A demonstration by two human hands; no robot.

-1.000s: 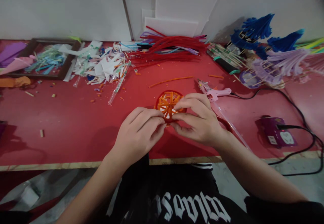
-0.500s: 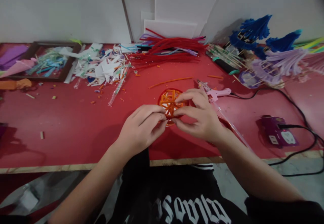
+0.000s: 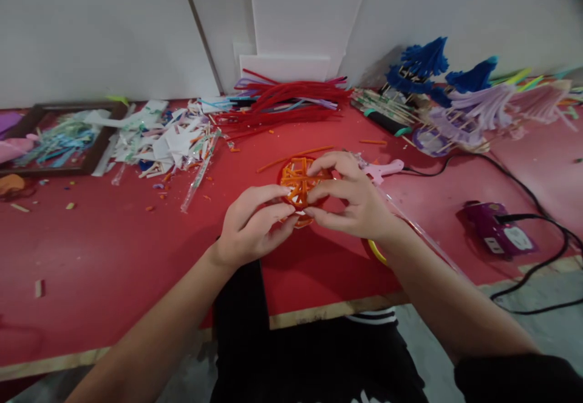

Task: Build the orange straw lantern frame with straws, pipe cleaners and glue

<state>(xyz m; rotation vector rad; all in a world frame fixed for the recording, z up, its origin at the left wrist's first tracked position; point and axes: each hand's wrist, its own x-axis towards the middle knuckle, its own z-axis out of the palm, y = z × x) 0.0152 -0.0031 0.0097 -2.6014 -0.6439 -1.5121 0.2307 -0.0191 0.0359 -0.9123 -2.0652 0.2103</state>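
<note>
A small round orange frame (image 3: 298,179), built of short spoke-like strips inside a red rim, is held above the red tabletop. My left hand (image 3: 255,224) pinches its lower left edge with bent fingers. On the other side, my right hand (image 3: 353,199) has thumb and fingers closed on the right part of the frame, hiding some of it. A thin orange strip (image 3: 314,150) lies just behind. To the right of my right hand is a pink glue gun (image 3: 385,170), its nozzle end partly covered by the hand.
Red pipe cleaners (image 3: 291,96) are heaped at the back. White scraps (image 3: 175,142) and a dark picture frame (image 3: 88,160) lie left. Blue pleated umbrella shapes (image 3: 423,60) stand back right. A purple power box (image 3: 498,230) with a black cord (image 3: 519,178) sits right; a yellow ring (image 3: 377,251) shows beneath my right forearm.
The camera view has shifted, so the table's contents sit further left. Both hands keep their hold on the orange frame, with small finger shifts. The yellow ring has come into view.
</note>
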